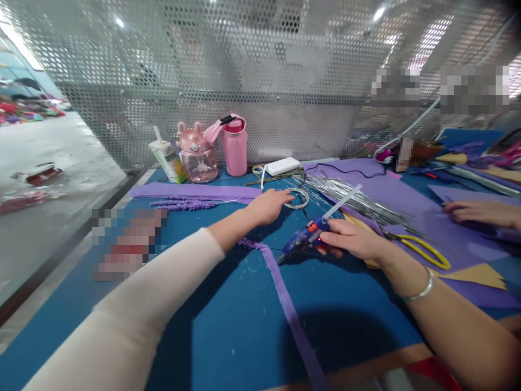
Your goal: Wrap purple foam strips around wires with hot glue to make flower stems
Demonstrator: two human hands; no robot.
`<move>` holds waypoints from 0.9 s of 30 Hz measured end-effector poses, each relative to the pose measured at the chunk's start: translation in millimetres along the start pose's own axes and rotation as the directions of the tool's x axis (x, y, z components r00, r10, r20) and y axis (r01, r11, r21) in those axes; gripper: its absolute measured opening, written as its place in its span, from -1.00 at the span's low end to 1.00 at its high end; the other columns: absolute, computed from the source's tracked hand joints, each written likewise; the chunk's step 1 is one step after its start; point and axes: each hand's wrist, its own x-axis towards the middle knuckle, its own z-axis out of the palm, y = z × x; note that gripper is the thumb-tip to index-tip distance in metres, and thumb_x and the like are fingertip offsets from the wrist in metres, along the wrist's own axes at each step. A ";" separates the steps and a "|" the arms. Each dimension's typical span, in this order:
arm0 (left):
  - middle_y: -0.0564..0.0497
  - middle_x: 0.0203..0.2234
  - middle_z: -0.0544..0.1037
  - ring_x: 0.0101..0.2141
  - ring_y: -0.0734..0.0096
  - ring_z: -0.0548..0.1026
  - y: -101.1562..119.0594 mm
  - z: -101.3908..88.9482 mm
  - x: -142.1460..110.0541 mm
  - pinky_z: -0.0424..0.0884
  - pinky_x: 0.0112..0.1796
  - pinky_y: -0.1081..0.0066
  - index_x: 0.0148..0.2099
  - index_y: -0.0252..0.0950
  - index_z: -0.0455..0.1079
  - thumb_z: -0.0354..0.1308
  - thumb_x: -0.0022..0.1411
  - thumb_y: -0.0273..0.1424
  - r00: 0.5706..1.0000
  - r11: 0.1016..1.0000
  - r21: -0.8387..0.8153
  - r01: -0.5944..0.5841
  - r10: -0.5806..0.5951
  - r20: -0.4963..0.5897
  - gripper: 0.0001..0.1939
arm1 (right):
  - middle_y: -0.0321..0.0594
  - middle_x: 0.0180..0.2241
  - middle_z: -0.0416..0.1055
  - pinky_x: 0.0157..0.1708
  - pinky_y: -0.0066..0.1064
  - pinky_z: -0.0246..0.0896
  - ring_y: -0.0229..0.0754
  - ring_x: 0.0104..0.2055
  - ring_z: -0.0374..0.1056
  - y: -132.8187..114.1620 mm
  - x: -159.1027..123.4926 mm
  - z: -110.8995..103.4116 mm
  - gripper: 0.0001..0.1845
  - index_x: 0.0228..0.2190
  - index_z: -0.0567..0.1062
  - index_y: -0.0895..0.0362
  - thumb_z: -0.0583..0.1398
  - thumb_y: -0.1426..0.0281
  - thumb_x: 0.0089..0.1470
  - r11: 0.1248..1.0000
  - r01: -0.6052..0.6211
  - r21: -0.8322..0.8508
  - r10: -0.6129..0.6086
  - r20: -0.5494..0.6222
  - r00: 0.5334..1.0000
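Observation:
My right hand (350,239) is wrapped round a blue hot glue gun (303,239) with a pale glue stick (344,201) poking from its rear. The gun's nozzle points down and left, close to a long purple paper strip (287,301). At its upper end this strip becomes a frilled, twisted purple piece, partly behind my left forearm. My left hand (268,207) reaches forward with fingers stretched out, their tips at a coiled white cable (299,199); I see nothing held in it. Left of that hand lie finished-looking frilled purple stems (183,203) and a flat purple strip (195,190).
A carton (167,160), a clear pink bottle (198,157) and a pink flask (235,146) stand by the perforated metal screen (293,70). A white power bank-like box (283,165), silver wires (358,198) and yellow-handled scissors (425,251) lie rightward. Another person's hand (480,213) is at right.

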 end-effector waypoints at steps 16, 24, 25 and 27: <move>-0.10 -0.22 0.53 -0.18 0.36 0.47 -12.5 0.6 -63.9 0.36 -0.12 0.38 -0.13 -0.31 0.51 -0.04 0.33 -0.43 0.999 0.994 -0.103 -0.039 0.040 0.006 -0.72 | -0.13 -0.38 0.49 -0.63 -0.37 0.12 -0.28 -0.62 0.16 19.0 -27.7 -79.7 -0.74 -0.42 0.46 0.11 0.10 0.19 0.01 0.995 0.085 0.048 -0.051 -0.481 0.875; -0.10 -0.01 0.49 -0.08 0.36 0.47 -15.5 -14.5 -75.0 0.36 -0.04 0.35 0.17 -0.30 0.27 -0.01 0.25 -0.53 0.990 0.983 -0.155 0.100 -0.114 -0.080 -0.57 | -0.05 -0.46 0.40 -0.35 -0.28 0.23 -0.17 -0.44 0.31 0.3 -21.0 -102.6 -0.63 -0.45 0.43 0.16 -0.08 0.27 0.17 0.892 -0.037 -0.450 -0.260 -0.579 0.773; -0.13 -0.01 0.48 -0.10 0.33 0.48 -14.7 -18.9 -80.1 0.38 -0.05 0.31 0.18 -0.32 0.24 -0.03 0.27 -0.51 0.982 0.978 -0.157 0.139 -0.156 -0.103 -0.57 | -0.03 -0.40 0.41 -0.26 -0.24 0.23 -0.12 -0.35 0.34 1.3 -9.3 -95.4 -0.67 -0.42 0.44 0.17 -0.04 0.30 0.16 0.867 -0.053 -0.495 -0.278 -0.571 0.773; -0.18 -0.04 0.50 -0.13 0.28 0.49 -10.2 -26.7 -94.8 0.39 -0.07 0.25 0.13 -0.36 0.29 -0.07 0.32 -0.42 0.962 0.965 -0.159 0.210 -0.233 -0.145 -0.63 | -0.05 -0.20 0.42 -0.13 -0.16 0.23 -0.04 -0.19 0.35 6.1 17.9 -74.5 -0.70 -0.13 0.38 0.17 0.02 0.34 0.13 0.842 -0.044 -0.538 -0.305 -0.541 0.784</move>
